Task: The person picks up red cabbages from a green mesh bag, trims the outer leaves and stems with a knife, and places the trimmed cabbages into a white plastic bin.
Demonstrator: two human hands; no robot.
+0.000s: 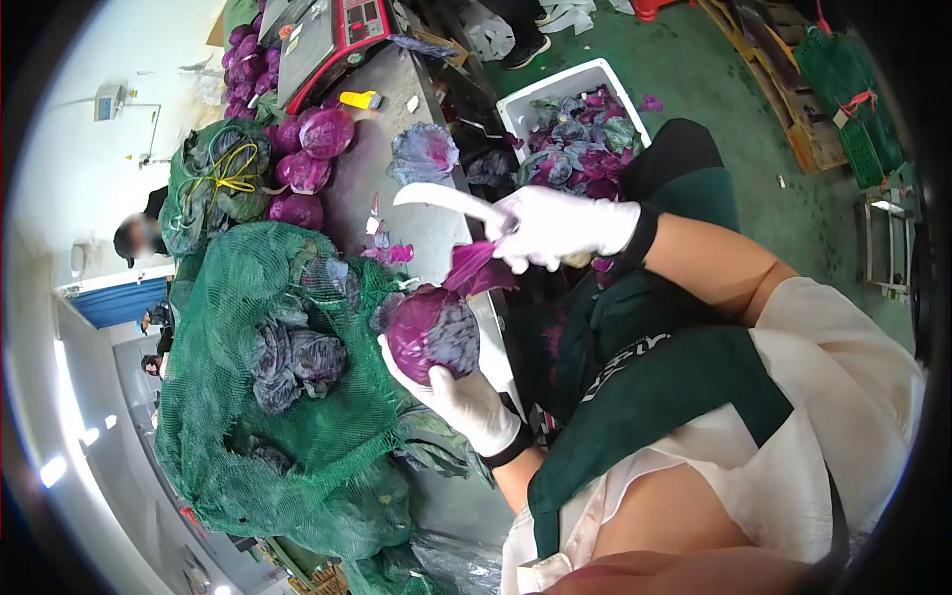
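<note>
Fingers of the white-gloved right hand [560, 228] curl tightly around the handle of a knife [436, 196] with a pale, curved blade, and a loose purple leaf [474, 268] hangs beneath them; whether it remains joined to the head cannot be told. The left hand [461, 405], also gloved, is spread to a cupping width and holds the red cabbage [426, 332] above the table [382, 178], its far fingers hidden by the head. Both elbows bend, the right forearm reaching across the front of the apron [635, 407], the blade pointing away from the person. A green mesh sack [327, 476] bulges just beside the left hand. Beyond lie a pale outer leaf [424, 154], a yellow cutter [360, 100], glossy cabbages [327, 134] and a red-edged scale [322, 50]. Trimmings fill a white crate [551, 83] near the right hand.
</note>
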